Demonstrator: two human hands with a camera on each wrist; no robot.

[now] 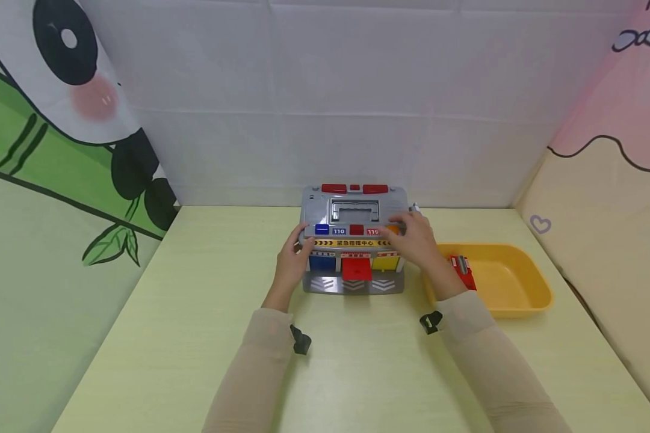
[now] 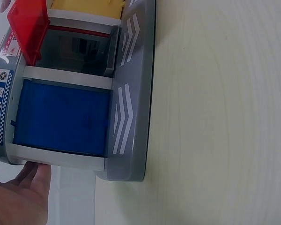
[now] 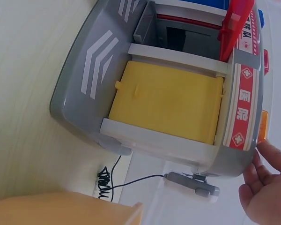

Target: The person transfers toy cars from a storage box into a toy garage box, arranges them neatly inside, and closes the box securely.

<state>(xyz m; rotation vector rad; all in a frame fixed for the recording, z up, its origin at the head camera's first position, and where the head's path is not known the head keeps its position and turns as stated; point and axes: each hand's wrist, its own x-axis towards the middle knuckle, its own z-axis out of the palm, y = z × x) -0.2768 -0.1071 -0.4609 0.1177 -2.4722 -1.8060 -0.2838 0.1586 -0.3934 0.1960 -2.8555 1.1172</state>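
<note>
A grey toy emergency station (image 1: 314, 207) stands on the table with a handle on its roof. Its blue door (image 2: 61, 117) and yellow door (image 3: 168, 101) are down, while the red door (image 1: 356, 269) between them swings outward, showing a dark bay. My left hand (image 1: 291, 264) holds the station's left side, thumb at the front and fingers around the edge. At the upper right corner, my right hand (image 1: 414, 240) touches the orange button (image 3: 263, 125) with its fingertips. In the right wrist view its other fingers bend beside the station's side.
Right of the station, a yellow tray (image 1: 511, 273) holds a red toy vehicle (image 1: 462, 270), partly behind my right forearm. A grey handset-like piece (image 3: 192, 184) with a coiled black cord (image 3: 104, 180) hangs at the station's right side. The back wall rises close behind.
</note>
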